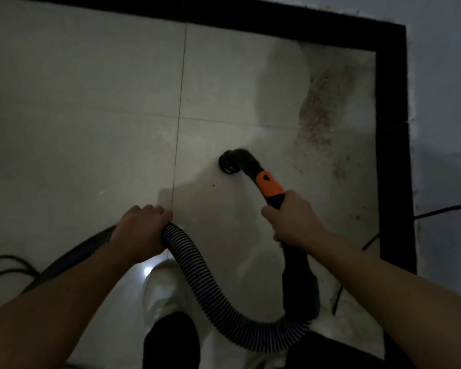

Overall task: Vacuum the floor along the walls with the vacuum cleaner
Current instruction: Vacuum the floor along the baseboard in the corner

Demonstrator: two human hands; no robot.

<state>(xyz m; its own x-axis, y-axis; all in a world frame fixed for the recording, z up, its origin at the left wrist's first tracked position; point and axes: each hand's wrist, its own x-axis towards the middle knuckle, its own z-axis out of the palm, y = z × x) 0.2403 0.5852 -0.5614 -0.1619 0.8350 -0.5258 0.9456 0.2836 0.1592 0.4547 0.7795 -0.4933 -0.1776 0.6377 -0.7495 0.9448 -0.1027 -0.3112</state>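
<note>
My right hand (293,222) grips the black vacuum handle just below its orange collar (270,184). The round nozzle opening (228,163) points at the pale tiled floor (91,115), left of a patch of gritty dust (322,110). That dust lies beside the black skirting (393,129) along the right wall. My left hand (141,230) is closed around the ribbed black hose (205,296), which loops down and back up to the handle.
A corner of black skirting (250,20) frames the floor at top and right. Black cables (442,209) run across the right wall and at the lower left (8,267). My white shoe (163,288) and dark trouser leg stand below the hose.
</note>
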